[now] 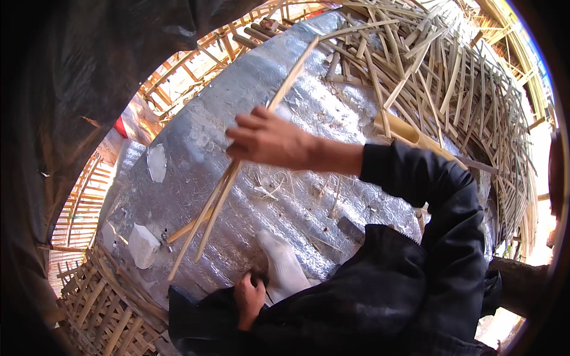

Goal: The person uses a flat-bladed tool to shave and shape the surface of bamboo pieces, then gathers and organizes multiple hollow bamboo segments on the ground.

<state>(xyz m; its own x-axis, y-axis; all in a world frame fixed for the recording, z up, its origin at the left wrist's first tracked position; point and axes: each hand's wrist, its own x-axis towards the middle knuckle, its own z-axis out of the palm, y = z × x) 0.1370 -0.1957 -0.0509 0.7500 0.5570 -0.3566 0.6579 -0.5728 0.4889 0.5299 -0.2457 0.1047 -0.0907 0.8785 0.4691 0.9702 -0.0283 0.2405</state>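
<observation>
The right hand (267, 139) grips bamboo strips (219, 196) at frame centre, over the foil sheet (196, 148). The left hand (249, 299), lower centre, is closed by a white sock (282, 267).

right hand (267, 139) gripping bamboo strips (222, 190), silver sheet (196, 148)

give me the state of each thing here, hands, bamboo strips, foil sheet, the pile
right hand: raised, closed around the bamboo strips
bamboo strips: long thin bundle, held slanted above the sheet
left hand: low by the dark clothing, beside the white sock; its grip cannot be told
white sock: on a foot, resting on the sheet
silver foil sheet: spread flat, crinkled
bamboo pile: loose, criss-crossed
</observation>
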